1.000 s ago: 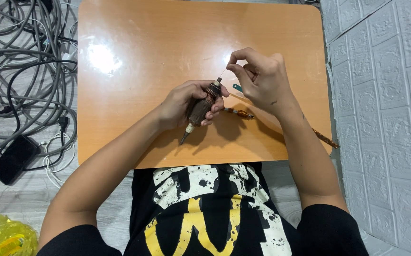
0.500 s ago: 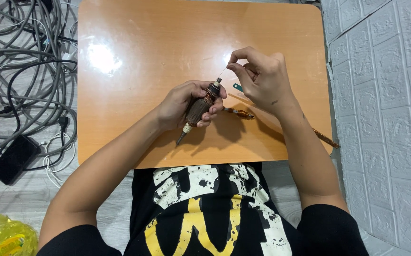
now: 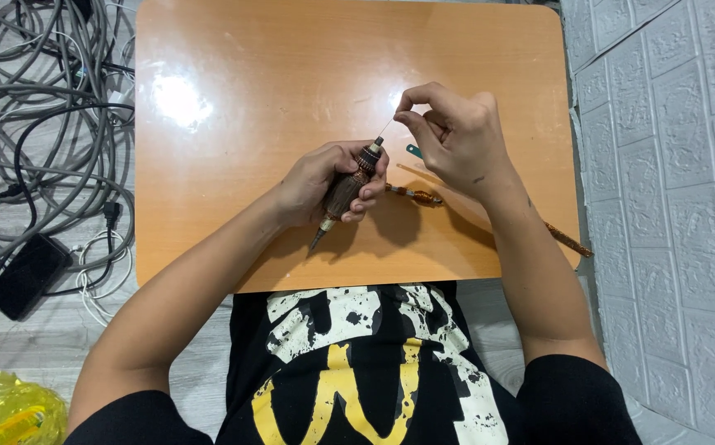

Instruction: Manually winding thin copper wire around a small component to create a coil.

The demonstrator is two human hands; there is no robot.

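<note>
1. Right hand [image 3: 456,140]: thumb and forefinger were pressed together, pinching the upper end of a thin wire [image 3: 384,128]; the remaining fingers were curled into the palm. The hand was raised just above the table, up and to the right of the left hand.
2. Thin wire: a fine pale strand that ran slanting down and to the left from the right fingertips to the top end of the motor armature [image 3: 347,186]. The strand looked taut; its exact fixing point on the armature was too small to tell.
3. Left hand [image 3: 324,177]: fingers were wrapped round the armature's dark ribbed body, thumb on the near side, grip closed. The armature lay diagonally in the fist.
4. Motor armature: the collar end stood out of the fist toward the upper right, close beside the right fingers but apart from them; the pointed shaft tip projected below the left palm toward the lower left, over the table.
5. Orange table [image 3: 234,99]: glossy top beneath both hands.
6. Slender brown rod [image 3: 413,194]: lay on the table just right of the left hand, passing under the right forearm.
7. Small teal object [image 3: 414,151]: lay on the table, partly hidden under the right hand.
8. Grey cables [image 3: 36,107]: tangled on the floor, left of the table.
</note>
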